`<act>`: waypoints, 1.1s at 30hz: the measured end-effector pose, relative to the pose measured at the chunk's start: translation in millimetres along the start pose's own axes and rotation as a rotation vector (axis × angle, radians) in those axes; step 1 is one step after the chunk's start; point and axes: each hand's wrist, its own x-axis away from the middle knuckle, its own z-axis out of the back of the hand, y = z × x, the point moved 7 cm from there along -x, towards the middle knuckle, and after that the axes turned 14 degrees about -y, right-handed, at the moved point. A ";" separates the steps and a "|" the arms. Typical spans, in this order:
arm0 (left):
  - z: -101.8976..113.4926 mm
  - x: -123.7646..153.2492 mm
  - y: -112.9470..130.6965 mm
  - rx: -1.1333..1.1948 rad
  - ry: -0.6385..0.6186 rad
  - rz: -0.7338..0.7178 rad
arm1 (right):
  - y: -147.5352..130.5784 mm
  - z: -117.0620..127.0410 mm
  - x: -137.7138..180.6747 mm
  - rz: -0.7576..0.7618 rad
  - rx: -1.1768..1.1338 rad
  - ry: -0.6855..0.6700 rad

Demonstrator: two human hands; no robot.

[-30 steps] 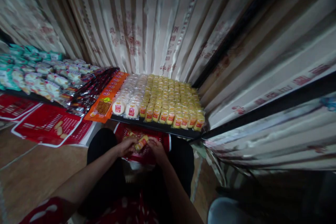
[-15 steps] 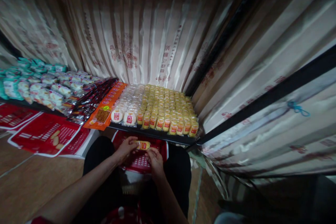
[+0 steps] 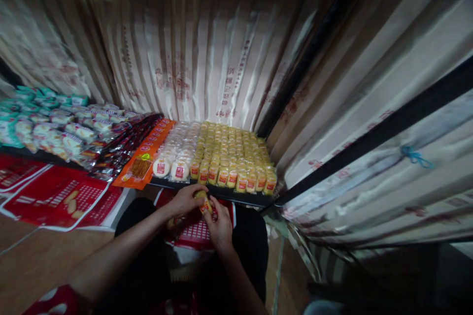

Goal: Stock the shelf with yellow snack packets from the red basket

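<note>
Both hands meet over a red perforated basket (image 3: 201,230) that rests between my knees. My left hand (image 3: 185,200) and my right hand (image 3: 220,216) are closed on one small yellow snack packet (image 3: 204,202) with a red label, held upright between them. Just beyond, a low dark shelf (image 3: 236,196) carries rows of the same yellow packets (image 3: 231,157), and beside them white round packets (image 3: 177,150).
Orange packs (image 3: 146,152), dark red packs (image 3: 123,140) and green-white packs (image 3: 40,118) fill the shelf to the left. Red crates (image 3: 59,199) stand under it on a wooden floor (image 3: 33,251). Printed plastic sheeting (image 3: 207,44) hangs behind and to the right.
The packet has turned from lying crosswise to upright between my hands. Both hands have moved slightly up toward the shelf edge, and the view has tilted a little.
</note>
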 end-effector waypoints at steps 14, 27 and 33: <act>-29.4 -19.5 2.6 0.073 0.067 0.019 | 33.5 20.7 7.7 -0.146 -0.151 0.095; 68.3 2.2 -14.5 -0.132 0.371 0.111 | -30.6 -26.1 -47.9 0.169 0.151 -0.010; 67.0 -16.6 -21.0 -0.208 0.365 0.055 | -25.1 -24.7 -65.8 0.167 0.306 0.015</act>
